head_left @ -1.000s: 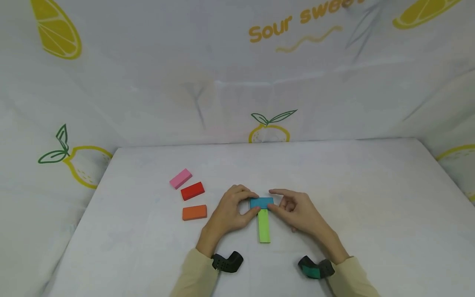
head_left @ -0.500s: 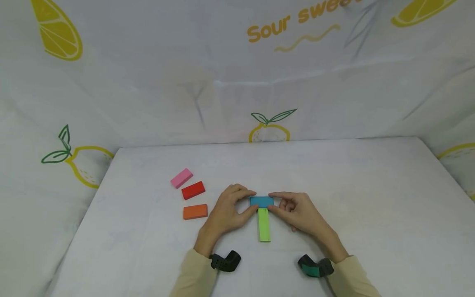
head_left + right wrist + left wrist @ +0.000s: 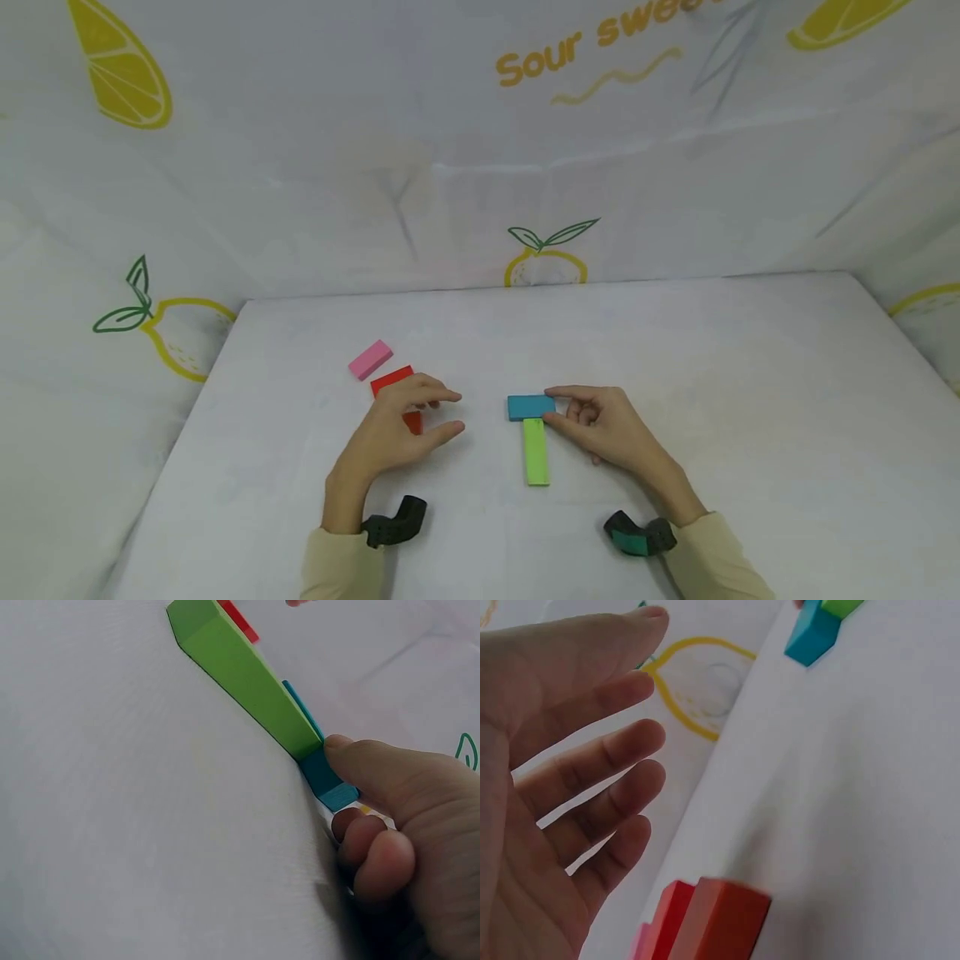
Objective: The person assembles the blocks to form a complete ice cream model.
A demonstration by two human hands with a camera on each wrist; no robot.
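Observation:
My right hand (image 3: 611,425) pinches the right end of a blue block (image 3: 527,407) between thumb and index finger. The blue block lies crosswise against the far end of a light green block (image 3: 536,454), the two making a T on the table. In the right wrist view the thumb presses on the blue block (image 3: 322,774) beside the green block (image 3: 247,682). My left hand (image 3: 390,429) hovers with its fingers spread, holding nothing. It partly covers a red block (image 3: 390,377) and most of an orange block (image 3: 413,422). The orange block (image 3: 724,922) shows below the fingers in the left wrist view.
A pink block (image 3: 371,360) lies beyond the red one at the left. The white table (image 3: 712,358) meets a white hanging cloth (image 3: 337,208) with lemon prints at the back. A black band device (image 3: 397,522) sits at each wrist.
My left hand has let go of the blue block and moved left, over the orange and red blocks. My right hand keeps its pinch, and the T of blocks looks unchanged.

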